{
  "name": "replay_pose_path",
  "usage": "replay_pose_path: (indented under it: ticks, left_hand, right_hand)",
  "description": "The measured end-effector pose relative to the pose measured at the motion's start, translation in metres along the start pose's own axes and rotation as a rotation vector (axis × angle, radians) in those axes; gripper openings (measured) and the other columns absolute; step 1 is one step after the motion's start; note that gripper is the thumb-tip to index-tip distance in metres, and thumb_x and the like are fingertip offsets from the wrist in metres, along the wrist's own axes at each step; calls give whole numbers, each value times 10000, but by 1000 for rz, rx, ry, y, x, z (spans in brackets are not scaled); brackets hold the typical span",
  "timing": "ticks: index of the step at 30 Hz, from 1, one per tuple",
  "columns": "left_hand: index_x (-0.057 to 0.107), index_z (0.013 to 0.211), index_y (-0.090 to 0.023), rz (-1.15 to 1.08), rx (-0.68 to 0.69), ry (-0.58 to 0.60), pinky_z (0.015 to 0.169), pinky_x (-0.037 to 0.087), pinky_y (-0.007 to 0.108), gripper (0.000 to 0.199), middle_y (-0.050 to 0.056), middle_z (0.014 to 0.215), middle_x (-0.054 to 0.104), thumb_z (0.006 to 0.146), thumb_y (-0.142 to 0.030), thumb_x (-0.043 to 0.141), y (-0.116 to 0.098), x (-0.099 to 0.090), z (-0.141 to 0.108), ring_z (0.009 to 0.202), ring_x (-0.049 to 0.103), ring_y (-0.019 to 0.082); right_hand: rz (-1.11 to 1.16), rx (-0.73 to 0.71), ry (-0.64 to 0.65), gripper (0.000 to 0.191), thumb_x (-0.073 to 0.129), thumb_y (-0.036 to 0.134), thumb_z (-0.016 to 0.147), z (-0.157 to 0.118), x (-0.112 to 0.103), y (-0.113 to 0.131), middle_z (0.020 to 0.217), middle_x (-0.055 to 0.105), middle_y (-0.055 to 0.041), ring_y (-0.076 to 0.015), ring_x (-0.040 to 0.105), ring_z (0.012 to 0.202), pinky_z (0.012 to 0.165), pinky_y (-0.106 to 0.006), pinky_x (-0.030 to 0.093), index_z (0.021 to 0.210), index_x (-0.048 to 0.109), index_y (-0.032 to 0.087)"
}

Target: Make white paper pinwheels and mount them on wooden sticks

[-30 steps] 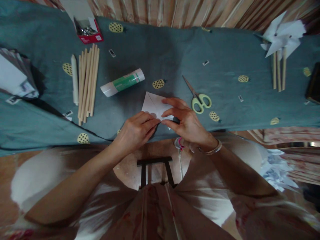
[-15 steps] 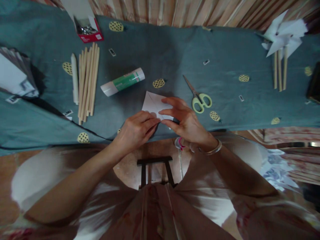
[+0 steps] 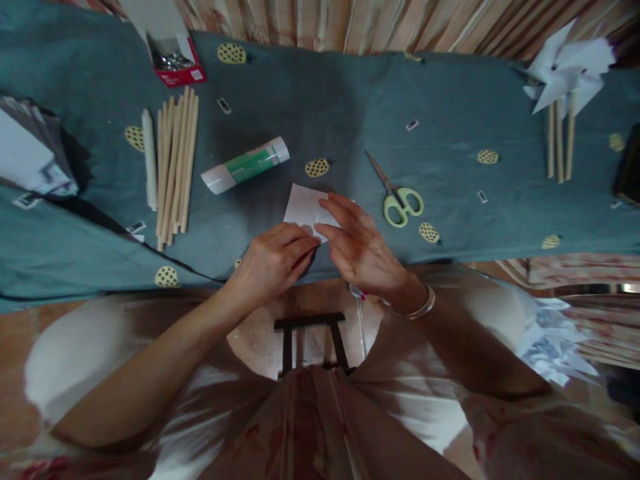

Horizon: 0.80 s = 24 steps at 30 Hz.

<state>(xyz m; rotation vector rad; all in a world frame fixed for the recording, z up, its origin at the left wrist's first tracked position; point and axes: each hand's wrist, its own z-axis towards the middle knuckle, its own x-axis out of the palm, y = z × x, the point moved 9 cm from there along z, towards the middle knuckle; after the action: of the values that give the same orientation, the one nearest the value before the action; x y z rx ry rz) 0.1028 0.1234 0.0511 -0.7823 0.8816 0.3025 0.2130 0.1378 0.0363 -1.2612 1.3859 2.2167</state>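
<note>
A small piece of white paper [image 3: 306,205] lies near the table's front edge, between my hands. My left hand [image 3: 273,260] pinches its lower edge between thumb and fingers. Over the paper's right side is my right hand [image 3: 363,250], its fingers apart and their tips resting on or just above the sheet; it hides that side. Behind the paper, to the left, lies a white and green glue stick [image 3: 246,165]. Scissors with light green handles [image 3: 395,197] lie to the right of my right hand, blades pointing away from me.
Wooden sticks [image 3: 177,167] and a white stick [image 3: 149,160] lie at the left. An open red box [image 3: 181,73] holds metal pieces. A paper stack [image 3: 30,150] is far left, white pinwheels [image 3: 570,70] back right, a dark object [image 3: 629,167] at the right edge.
My right hand has shifted slightly left over the paper, and its thumb no longer meets the lower edge in the same spread pose. My left hand has stayed in place.
</note>
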Motion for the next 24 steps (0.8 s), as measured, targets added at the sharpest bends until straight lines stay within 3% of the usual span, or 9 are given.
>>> replay_pose_path:
  ticks: [6, 11, 19, 24]
  left_hand:
    - [695, 1042, -151, 27, -14, 29, 795, 596, 344, 171, 85, 936, 724, 965, -185, 546, 1, 1, 0, 905, 692, 206]
    - [693, 1057, -134, 9, -7, 10, 779, 594, 343, 168, 101, 933, 720, 951, -162, 565, -1, -1, 0, 890, 688, 211]
    - [687, 1083, -128, 32, 3, 12, 818, 600, 343, 185, 112, 998, 724, 964, -155, 549, -4, -2, 1, 917, 689, 203]
    - [679, 1122, -142, 39, -7, 10, 834, 588, 315, 209, 97, 1022, 720, 975, -163, 533, -3, -5, 0, 935, 687, 186]
  right_hand:
    - [-9, 2, -12, 440, 419, 109, 907, 2, 9, 3, 1511, 494, -5, -253, 302, 1521, 1220, -559, 322, 1257, 558, 337]
    - [-52, -53, -29, 402, 418, 102, 897, 0, 4, 4, 1501, 510, -81, -260, 309, 1516, 1202, -553, 339, 1225, 593, 253]
    - [-54, 46, -99, 447, 392, 161, 948, 5, -18, -13, 1461, 557, -123, -262, 475, 1409, 1165, -538, 401, 1365, 549, 198]
    - [-92, 39, -130, 396, 417, 183, 958, 13, -27, -14, 1382, 620, -154, -270, 562, 1317, 1134, -493, 443, 1304, 608, 149]
